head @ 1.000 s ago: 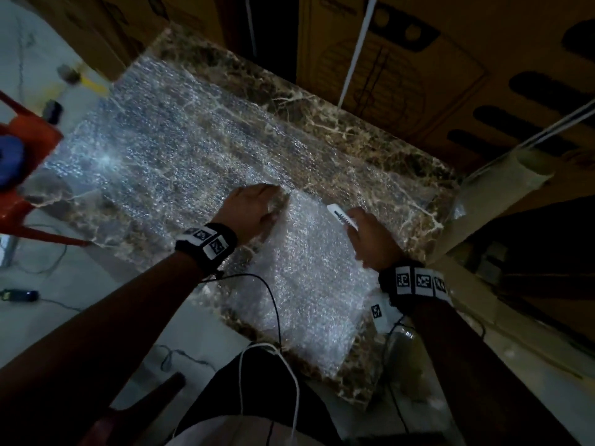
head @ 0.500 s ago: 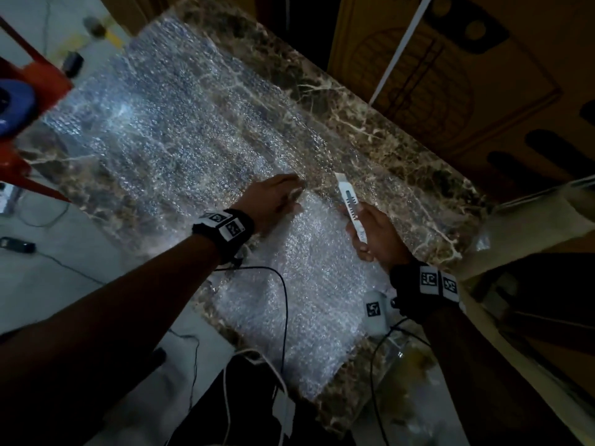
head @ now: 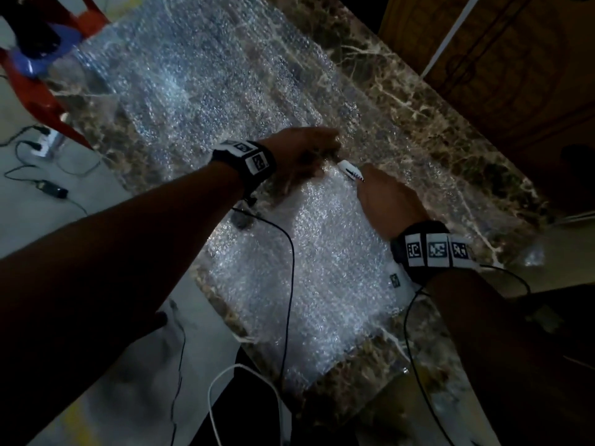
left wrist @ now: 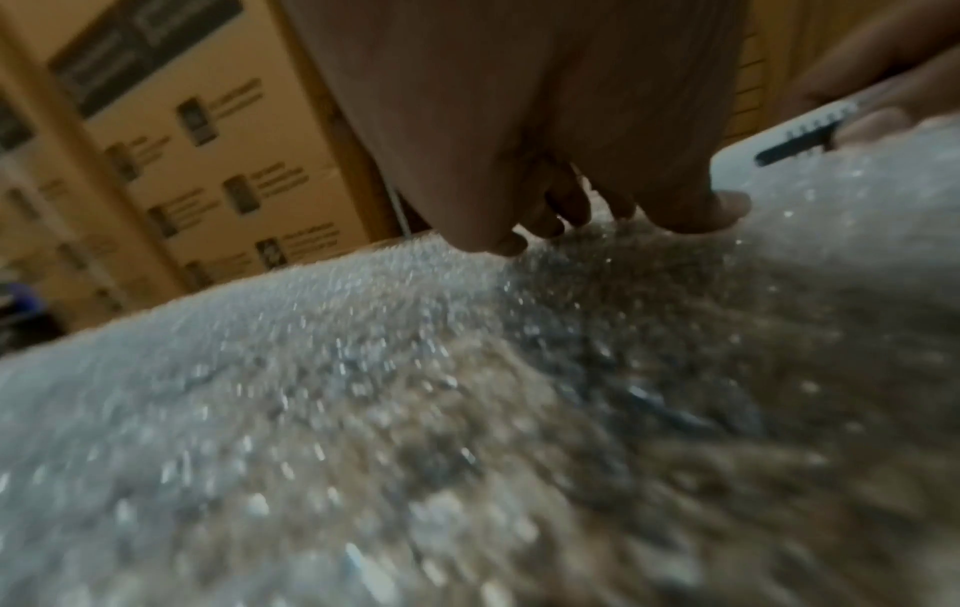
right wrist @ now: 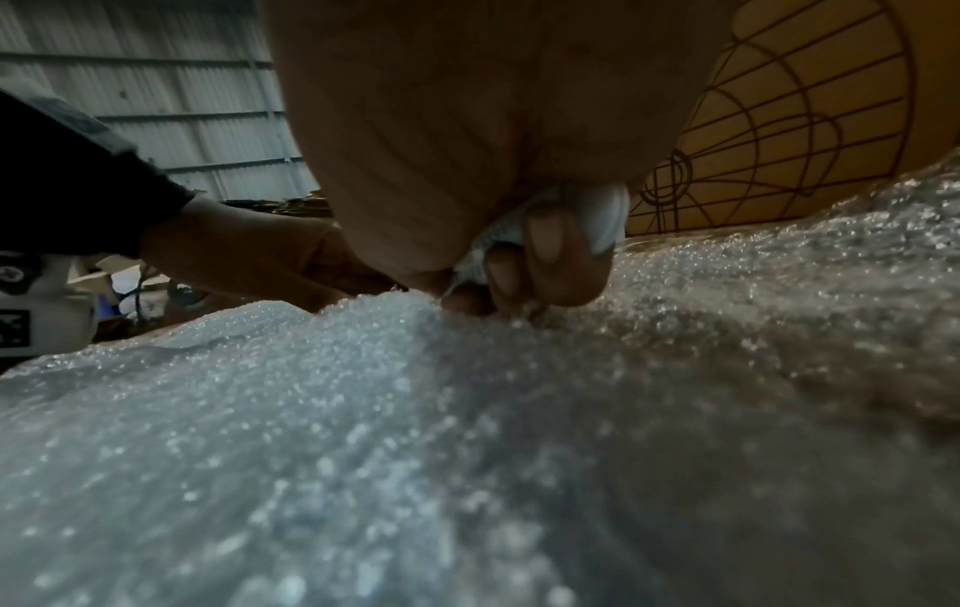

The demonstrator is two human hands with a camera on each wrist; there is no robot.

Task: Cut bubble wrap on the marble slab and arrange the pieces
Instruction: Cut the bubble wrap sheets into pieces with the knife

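Nearest the person, a thicker folded or stacked piece of bubble wrap [head: 309, 268] lies on the marble slab [head: 428, 101] at its near edge; the knife is the landmark from here on. Half a second ago the right hand [head: 389, 201] held the white utility knife [head: 351, 170] raised, its tip pointing away over the sheet; now that hand has dropped, fingers curled round the handle, and the knife lies low with its tip at the far edge of the near piece; the blade itself is too small to make out. The left hand [head: 302, 152], just left of the knife, has shifted in closer; its fingers [left wrist: 691, 213] are straight and press down on the wrap, so it grips nothing. I judge this as the start of a cut: the sheet pinned on one side, the knife brought to the line beside it. Beyond the knife the large single sheet [head: 206, 78] stretches over the rest of the slab toward its far-left corner, seemingly uncut there; most of the cutting appears to remain. Farther left of the knife, past the slab's edge, stands a red stool [head: 35, 88]; behind the knife, cardboard boxes [head: 502, 59].
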